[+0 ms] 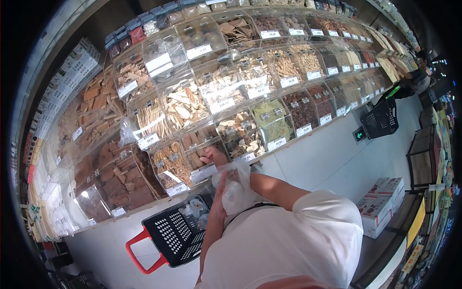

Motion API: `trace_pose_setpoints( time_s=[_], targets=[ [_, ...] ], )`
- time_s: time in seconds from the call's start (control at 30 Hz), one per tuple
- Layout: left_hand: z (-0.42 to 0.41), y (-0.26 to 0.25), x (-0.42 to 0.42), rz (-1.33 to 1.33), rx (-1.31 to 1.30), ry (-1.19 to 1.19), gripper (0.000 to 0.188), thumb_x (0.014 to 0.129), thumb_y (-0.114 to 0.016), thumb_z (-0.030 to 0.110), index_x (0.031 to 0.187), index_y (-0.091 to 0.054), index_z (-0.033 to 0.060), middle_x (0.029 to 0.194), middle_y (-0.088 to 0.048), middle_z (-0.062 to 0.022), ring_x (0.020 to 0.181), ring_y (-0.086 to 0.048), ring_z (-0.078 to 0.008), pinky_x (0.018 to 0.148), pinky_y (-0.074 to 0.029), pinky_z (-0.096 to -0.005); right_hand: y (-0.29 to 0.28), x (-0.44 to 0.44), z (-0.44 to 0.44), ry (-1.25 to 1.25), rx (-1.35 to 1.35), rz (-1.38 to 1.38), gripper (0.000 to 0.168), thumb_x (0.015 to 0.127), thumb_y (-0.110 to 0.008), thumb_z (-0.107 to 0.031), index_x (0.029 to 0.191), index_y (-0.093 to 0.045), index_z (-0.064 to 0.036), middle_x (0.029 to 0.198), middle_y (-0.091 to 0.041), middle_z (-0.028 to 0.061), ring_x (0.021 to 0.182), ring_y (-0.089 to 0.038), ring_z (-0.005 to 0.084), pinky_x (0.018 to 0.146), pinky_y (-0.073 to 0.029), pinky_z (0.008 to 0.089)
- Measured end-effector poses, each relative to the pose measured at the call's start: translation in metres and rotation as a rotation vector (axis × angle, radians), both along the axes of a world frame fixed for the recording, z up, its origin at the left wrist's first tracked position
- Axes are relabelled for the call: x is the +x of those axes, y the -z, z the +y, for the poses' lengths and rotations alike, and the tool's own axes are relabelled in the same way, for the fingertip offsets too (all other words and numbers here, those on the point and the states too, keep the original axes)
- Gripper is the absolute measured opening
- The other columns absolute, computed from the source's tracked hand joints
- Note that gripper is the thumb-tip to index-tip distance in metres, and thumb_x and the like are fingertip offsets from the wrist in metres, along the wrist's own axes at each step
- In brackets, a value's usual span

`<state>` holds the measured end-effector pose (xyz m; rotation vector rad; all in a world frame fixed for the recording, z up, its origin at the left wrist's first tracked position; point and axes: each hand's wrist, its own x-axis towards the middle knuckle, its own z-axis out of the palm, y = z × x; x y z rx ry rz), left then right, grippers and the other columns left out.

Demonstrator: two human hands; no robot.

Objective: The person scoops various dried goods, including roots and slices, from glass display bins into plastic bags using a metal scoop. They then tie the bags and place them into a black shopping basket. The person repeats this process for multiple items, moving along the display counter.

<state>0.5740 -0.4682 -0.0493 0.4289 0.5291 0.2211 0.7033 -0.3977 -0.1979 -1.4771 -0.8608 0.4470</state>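
My left hand grips a translucent plastic bag in front of my body. Past the bag, my right hand reaches to the front of a clear acrylic bin of brown bark-like sticks. Its fingers look curled near the bin's lid, and whether they hold anything cannot be made out. The bag partly covers the right wrist. Left of that bin sits one with bundled tan strands; to its right is a bin of pale dried slices.
Tiered acrylic bins of dried goods bear price tags. A metal scoop lies among the upper ones. A black shopping basket with a red handle holds bagged items by my left side. Farther right are another black basket, a person and white cartons.
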Motion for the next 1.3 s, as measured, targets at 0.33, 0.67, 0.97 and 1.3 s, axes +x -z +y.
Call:
trace_pose_setpoints(
  time_s=[0.33,0.67,0.97,1.3],
  targets=[
    [0.0,0.017,-0.006,0.034,0.043,0.027,0.063,0.092,-0.05,0.009,0.147,-0.021,0.0223,0.129,-0.051,-0.0072,0.104,-0.058,-0.0177,0.084,-0.05,-0.0314,-0.014,0.009,-0.105,-0.493,-0.055,0.046,0.031,0.083,-0.062,-0.012,0.111,-0.05,-0.005,0.105,-0.055,0.0075,0.089,-0.053,0.0154,0.077,-0.046,0.0247],
    [-0.004,0.024,-0.005,-0.002,0.167,0.086,0.068,0.095,-0.049,0.014,0.148,-0.008,0.0202,0.126,-0.053,-0.0097,0.103,-0.057,-0.0157,0.084,-0.048,-0.0292,-0.036,0.003,-0.094,-0.532,-0.083,0.189,0.034,0.086,-0.057,-0.013,0.117,-0.047,-0.005,0.109,-0.054,0.0081,0.095,-0.053,0.0151,0.081,-0.045,0.0249],
    [-0.004,0.014,0.003,-0.016,0.074,0.05,0.067,0.094,-0.05,0.013,0.148,-0.011,0.0201,0.132,-0.048,-0.0072,0.111,-0.054,-0.0148,0.088,-0.047,-0.0294,-0.056,0.014,-0.101,-0.489,-0.154,0.478,0.046,0.083,-0.061,-0.017,0.124,-0.044,-0.003,0.11,-0.054,0.0077,0.098,-0.053,0.0146,0.087,-0.045,0.0262],
    [-0.003,0.005,0.001,-0.071,0.025,0.062,0.067,0.093,-0.053,0.014,0.147,-0.015,0.0212,0.124,-0.054,-0.0053,0.104,-0.057,-0.0145,0.084,-0.049,-0.0295,-0.042,0.039,-0.102,-0.459,-0.123,0.203,0.043,0.077,-0.065,-0.017,0.116,-0.052,-0.001,0.1,-0.054,0.0082,0.092,-0.053,0.0195,0.083,-0.044,0.0295]
  ],
)
